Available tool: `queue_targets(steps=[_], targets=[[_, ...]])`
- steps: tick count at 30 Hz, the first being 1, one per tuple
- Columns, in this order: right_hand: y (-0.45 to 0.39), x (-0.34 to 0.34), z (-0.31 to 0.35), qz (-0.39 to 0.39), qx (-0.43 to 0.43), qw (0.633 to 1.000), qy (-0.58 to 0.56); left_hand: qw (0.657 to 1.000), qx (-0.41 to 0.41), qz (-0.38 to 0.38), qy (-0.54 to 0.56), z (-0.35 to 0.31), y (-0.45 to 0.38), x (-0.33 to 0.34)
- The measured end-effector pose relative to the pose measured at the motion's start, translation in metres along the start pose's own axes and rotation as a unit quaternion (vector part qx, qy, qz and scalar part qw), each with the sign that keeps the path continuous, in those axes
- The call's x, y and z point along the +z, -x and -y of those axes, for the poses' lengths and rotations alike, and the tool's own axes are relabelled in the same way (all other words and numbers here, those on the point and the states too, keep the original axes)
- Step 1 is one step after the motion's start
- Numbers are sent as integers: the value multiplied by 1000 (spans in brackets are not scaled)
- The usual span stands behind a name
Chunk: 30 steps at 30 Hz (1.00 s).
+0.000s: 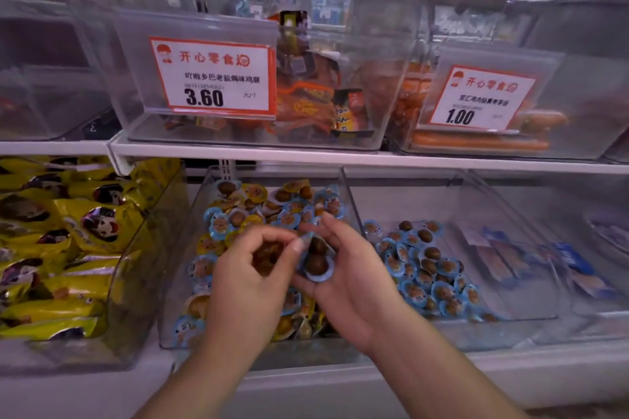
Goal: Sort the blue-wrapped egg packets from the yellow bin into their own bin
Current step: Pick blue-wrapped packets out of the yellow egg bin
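Observation:
A clear middle bin [347, 194] on the lower shelf holds mixed yellow-wrapped and blue-wrapped egg packets [221, 224]. Over it, my left hand [248, 275] curls round a brown egg packet [267, 257]. My right hand [354, 275] cups two blue-rimmed egg packets [318, 264] in its palm, with the left thumb touching them. The clear bin to the right [510, 299] holds only blue-wrapped egg packets [429, 272], spread over its floor.
A bin of yellow snack bags [61, 248] stands at the left. Blue flat packs [544, 262] lie in bins at the far right. Above the white shelf edge [340, 158], bins carry price cards reading 3.60 [212, 75] and 1.00 [480, 99].

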State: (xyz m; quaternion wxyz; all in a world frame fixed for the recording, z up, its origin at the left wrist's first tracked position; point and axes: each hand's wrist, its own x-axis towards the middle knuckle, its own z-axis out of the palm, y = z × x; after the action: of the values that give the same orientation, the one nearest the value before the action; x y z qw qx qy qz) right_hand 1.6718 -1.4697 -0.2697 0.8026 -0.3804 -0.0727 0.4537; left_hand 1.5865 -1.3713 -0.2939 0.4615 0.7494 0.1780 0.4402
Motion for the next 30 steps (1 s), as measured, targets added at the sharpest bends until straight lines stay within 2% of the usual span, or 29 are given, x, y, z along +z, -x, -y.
queue_targets(steps=[2, 5, 9, 11, 13, 15, 17, 19, 22, 25, 27, 30], targets=[[1, 0, 3, 0, -25, 999, 36, 999, 25, 47, -14, -2, 3, 4], [-2, -7, 8, -54, -87, 987, 125, 994, 52, 96, 8, -6, 6, 2], [-7, -23, 37, -92, -179, 966, 162, 995, 39, 84, 38, -3, 8, -6], [-11, -40, 59, -141, -216, 940, 222, 996, 40, 75, -17, 3, 4, -11], [-21, -64, 73, -200, -205, 919, 272, 987, 28, 109, -114, 11, -1, -17], [-34, -84, 78, -231, -146, 930, 247, 962, 22, 166, -217, 19, -4, -23], [-48, -93, 81, -213, -88, 953, 197, 931, 26, 230, -283, 26, -6, -28], [-62, -98, 83, -209, -60, 951, 221, 907, 14, 300, -294, 31, -9, -32], [-65, -100, 81, -269, -97, 877, 386, 882, 4, 357, -307, 35, -12, -39], [-54, -95, 74, -276, -237, 812, 456, 907, -8, 320, -275, 39, -16, -42], [-44, -82, 66, -233, -326, 758, 515, 921, -27, 295, -252, 43, -17, -42], [-29, -50, 48, -115, -400, 626, 659, 943, -14, 228, -244, 49, -16, -44]])
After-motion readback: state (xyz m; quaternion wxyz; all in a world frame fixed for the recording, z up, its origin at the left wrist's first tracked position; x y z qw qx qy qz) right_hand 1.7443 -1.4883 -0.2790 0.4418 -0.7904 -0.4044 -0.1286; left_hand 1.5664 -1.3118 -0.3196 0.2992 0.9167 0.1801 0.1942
